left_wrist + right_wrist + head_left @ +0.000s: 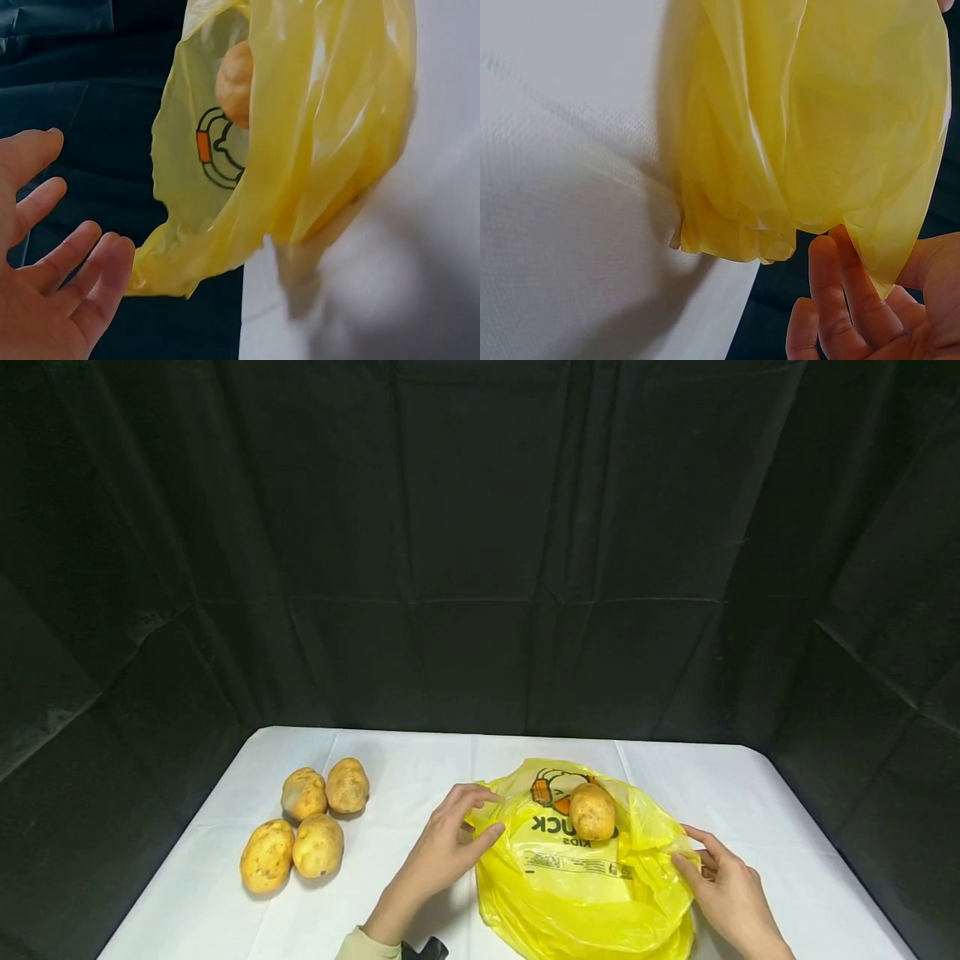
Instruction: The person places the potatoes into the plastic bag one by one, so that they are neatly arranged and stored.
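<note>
A yellow plastic bag [585,885] with a printed cartoon and lettering lies on the table, its mouth spread. One potato [592,812] rests on the bag's printed inner face; the left wrist view shows part of this potato [235,84] behind the bag's near side. At the bag's left edge, my left hand [453,835] has its thumb and fingers apart, the fingertips by the plastic. In the left wrist view that hand [60,255] is spread beside the bag's edge. My right hand [727,885] pinches the bag's right rim between thumb and fingers [855,300].
Several potatoes [318,846] sit grouped on the left part of the white-covered table [405,777]. Black cloth [480,552] hangs behind the table and along both sides. A light sleeve [367,946] and a small black object [431,948] show near the left wrist.
</note>
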Available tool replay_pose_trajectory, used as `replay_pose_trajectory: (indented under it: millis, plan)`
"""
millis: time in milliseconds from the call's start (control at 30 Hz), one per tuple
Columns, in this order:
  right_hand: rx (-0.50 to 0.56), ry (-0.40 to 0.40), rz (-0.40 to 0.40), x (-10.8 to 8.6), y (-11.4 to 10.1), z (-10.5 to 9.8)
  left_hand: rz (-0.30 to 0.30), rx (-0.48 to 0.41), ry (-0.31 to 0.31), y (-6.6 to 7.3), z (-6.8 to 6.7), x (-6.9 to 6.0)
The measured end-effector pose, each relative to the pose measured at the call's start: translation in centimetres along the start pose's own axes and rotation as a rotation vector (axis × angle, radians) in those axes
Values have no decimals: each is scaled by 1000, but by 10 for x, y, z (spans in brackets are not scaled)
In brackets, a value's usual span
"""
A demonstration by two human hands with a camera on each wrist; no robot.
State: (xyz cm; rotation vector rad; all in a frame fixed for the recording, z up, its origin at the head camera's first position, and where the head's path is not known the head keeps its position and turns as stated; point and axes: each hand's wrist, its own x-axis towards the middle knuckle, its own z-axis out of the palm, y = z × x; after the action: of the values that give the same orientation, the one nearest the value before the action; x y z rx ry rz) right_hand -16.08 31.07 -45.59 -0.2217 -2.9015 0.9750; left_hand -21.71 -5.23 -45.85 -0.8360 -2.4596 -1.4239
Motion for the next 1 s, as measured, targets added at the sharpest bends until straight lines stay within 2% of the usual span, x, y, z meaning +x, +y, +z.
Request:
replay_pose_trajectory:
  millis: [300,467,733,1000]
  plan:
    - [10,-6,13,2,0,2,-31,196,54,-2,-13,-9]
    - [13,-9,16,4,1,3,-43,267,72,-5,-18,-12]
    - [10,-4,19,5,2,4,-65,272,56,-11,-22,-16]
    - [13,-16,22,6,2,4,-81,286,65,-16,-27,-22]
